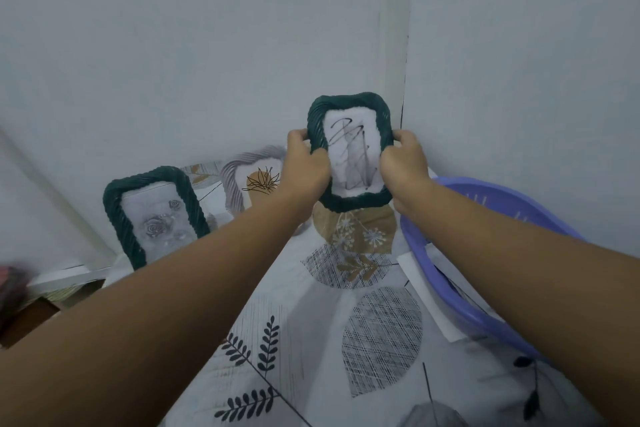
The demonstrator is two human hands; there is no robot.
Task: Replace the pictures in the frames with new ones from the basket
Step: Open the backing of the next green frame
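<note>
Both hands grip one dark green frame (349,149) and hold it upright above the patterned bedsheet (311,340): the left hand (306,166) curls round its left edge, the right hand (403,168) round its right, thumbs over the scribbled picture (349,152) inside. Its long axis runs up and down. Just under the right forearm, at the sheet's right edge, sits the purple basket (450,291), nearer that hand. Two more frames, a second green frame (156,215) and a pale frame (249,180), stand by the far wall.

Dim, flat, bluish indoor light, source not visible. Shadows soft and faint. No glare. Wide-angle bending at edges; forearms stretched toward the lower corners. Centre fairly sharp; dark object (12,282) at left edge is blurred, overall slightly soft.
</note>
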